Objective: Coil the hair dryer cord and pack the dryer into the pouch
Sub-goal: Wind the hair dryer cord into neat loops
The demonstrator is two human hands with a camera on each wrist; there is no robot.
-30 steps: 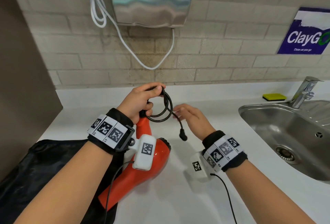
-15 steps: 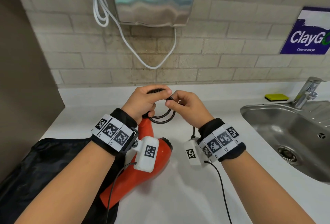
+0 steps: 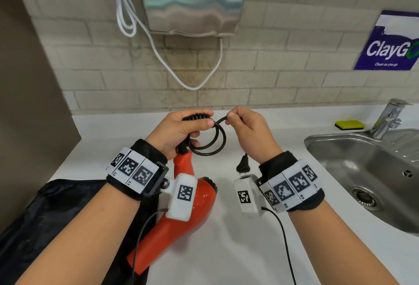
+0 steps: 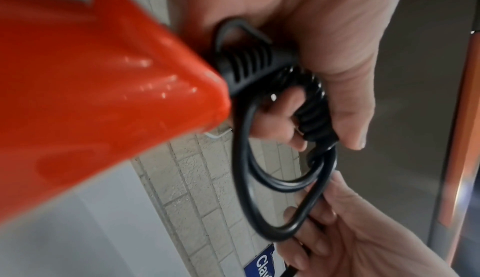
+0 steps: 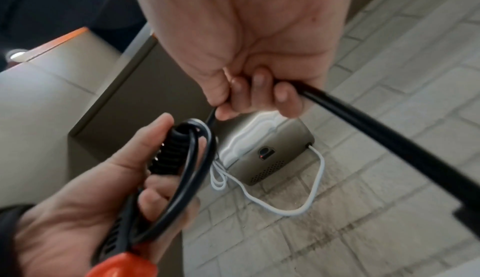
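"NIKE" is seen embossed on the steel hand dryer (image 3: 192, 1) at twelve o'clock, and "ClayGo" above "Clean as you go" is printed in white on the blue wall sign (image 3: 390, 46) at two o'clock.

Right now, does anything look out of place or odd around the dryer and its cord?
Nothing stands out. The left hand holds the coiled cord above the orange dryer, the right hand pinches the loose end, and the plug hangs free.
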